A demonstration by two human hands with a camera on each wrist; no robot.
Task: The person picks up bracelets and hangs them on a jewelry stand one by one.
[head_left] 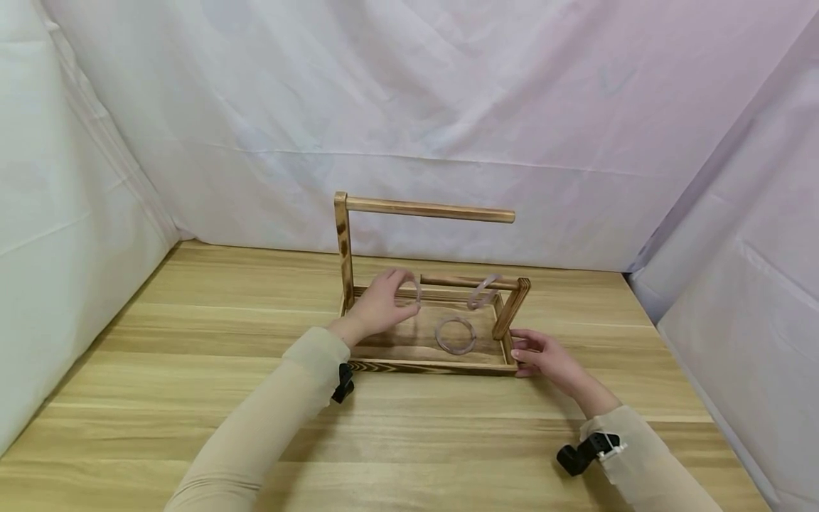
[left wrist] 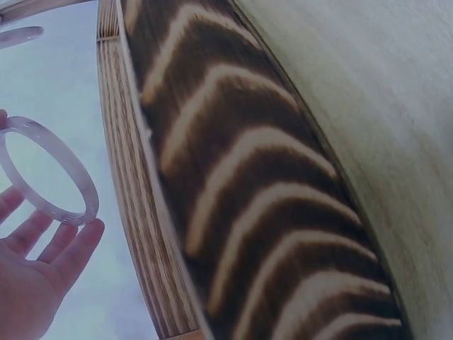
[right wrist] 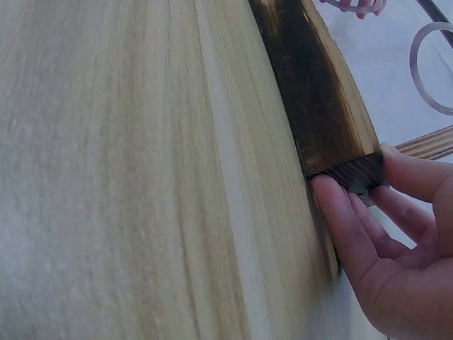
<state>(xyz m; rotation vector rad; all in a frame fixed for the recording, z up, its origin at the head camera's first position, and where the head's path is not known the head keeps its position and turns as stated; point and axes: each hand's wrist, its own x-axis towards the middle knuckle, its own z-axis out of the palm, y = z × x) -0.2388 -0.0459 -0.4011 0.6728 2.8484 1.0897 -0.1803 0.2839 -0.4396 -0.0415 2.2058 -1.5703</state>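
A wooden bangle stand (head_left: 435, 368) has a shallow tray base, a tall upper bar (head_left: 429, 208) and a shorter lower bar (head_left: 454, 281). My left hand (head_left: 377, 304) pinches a pale, translucent bangle (left wrist: 90, 200) between thumb and fingertips, beside the free left end of the lower bar. A second bangle (head_left: 475, 303) hangs on that bar towards its right post. Inside the tray lies a third bangle (head_left: 456, 351). My right hand (right wrist: 417, 234) grips the stand's front right corner, thumb on one side and fingers on the other.
The stand rests on a wood-grain table (head_left: 422, 441). White cloth (head_left: 435, 92) hangs behind it and along both sides. A small black camera is strapped to each sleeve. Nothing hangs from the upper bar.
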